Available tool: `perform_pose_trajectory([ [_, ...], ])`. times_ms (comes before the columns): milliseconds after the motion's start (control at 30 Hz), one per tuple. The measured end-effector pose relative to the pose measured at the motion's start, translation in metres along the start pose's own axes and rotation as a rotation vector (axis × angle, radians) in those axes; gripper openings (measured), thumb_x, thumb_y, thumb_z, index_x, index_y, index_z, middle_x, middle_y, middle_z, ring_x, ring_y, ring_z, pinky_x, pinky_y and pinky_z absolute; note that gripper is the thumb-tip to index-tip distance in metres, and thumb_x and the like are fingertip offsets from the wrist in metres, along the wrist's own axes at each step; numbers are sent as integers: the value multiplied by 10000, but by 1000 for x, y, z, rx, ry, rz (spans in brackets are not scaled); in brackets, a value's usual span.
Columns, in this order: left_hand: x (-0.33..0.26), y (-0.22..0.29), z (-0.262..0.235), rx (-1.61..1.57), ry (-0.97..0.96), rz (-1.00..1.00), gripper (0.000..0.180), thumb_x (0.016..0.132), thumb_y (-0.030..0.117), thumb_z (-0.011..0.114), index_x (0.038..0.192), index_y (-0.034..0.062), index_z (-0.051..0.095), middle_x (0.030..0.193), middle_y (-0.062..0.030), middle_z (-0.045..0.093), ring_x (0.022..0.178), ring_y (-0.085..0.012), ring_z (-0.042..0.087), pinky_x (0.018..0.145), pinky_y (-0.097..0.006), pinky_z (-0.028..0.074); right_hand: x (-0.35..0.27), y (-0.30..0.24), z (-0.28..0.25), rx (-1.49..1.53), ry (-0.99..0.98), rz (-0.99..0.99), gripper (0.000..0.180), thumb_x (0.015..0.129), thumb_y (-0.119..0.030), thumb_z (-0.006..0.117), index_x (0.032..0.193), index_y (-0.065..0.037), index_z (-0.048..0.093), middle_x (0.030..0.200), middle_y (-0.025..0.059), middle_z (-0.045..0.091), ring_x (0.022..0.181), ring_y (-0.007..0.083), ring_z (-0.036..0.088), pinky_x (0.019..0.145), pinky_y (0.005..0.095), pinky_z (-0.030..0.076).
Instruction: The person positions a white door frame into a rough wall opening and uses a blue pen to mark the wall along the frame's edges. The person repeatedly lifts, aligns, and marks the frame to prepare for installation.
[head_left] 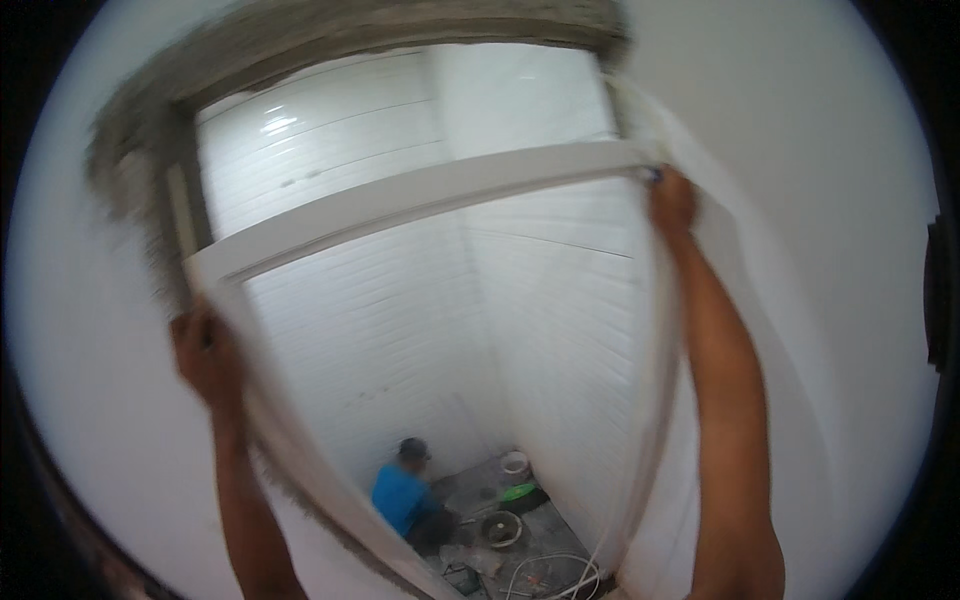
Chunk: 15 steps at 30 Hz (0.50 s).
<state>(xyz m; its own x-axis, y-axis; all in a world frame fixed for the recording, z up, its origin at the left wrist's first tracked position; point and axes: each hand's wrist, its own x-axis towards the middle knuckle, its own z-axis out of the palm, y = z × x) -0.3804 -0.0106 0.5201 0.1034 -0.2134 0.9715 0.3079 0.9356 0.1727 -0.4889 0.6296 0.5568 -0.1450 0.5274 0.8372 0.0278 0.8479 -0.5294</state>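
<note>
Fingers [188, 326] of your left hand [210, 362]: bent and closed on the outer edge of the white frame [420, 192], just below its upper left corner. Fingers of your right hand [676, 203]: folded in on the upper right corner, pinching the frame there; a small blue spot [655, 174] shows at them, too blurred to name. Both your arms are raised, one at each side.

Frame stands in the doorway, its top bar slanting up to the right, with a gap between bar and top of the opening. Rough grey cement [135, 130] edges that opening along the top and upper left, ragged against the smooth white wall [800, 130] on your side. Dark object [936, 295] at the far right rim, kind unclear.

Room beyond: pale, shiny walls [370, 330] with level seam lines, meeting in a corner; light glares off the upper left part. Floor [462, 488] grey and cluttered. Crouching person [400, 500] there, blue top, dark cap, near the left side post. Near that person: white bucket [514, 462], green item [519, 493], round basin [502, 530], crumpled plastic [478, 558]. White hose or cable [597, 570] loops at the near edge.
</note>
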Motion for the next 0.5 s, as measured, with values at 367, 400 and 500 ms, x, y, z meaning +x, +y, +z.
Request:
perform_pose_trajectory([
  [367,-3,40,-8,11,113,66,219,842,9,660,1053,43,705,845,-107,585,709,-246,601,625,-351,503,11,14,0,0,-28,-15,357,914,-220,532,1196,-24,632,1117,223,663,1043,409,621,889,476,476],
  [400,-3,42,-8,32,122,88,236,834,0,661,1061,45,710,844,-108,590,697,-235,607,620,-346,509,11,15,0,9,-7,-42,345,921,-212,524,1184,-16,633,1109,227,664,1035,415,623,880,478,478],
  [500,-2,46,-10,10,142,88,254,817,-6,675,1063,45,714,840,-110,595,687,-234,612,611,-346,512,12,17,2,12,1,-49,345,920,-204,522,1181,-8,630,1116,228,662,1046,419,617,886,482,476],
])
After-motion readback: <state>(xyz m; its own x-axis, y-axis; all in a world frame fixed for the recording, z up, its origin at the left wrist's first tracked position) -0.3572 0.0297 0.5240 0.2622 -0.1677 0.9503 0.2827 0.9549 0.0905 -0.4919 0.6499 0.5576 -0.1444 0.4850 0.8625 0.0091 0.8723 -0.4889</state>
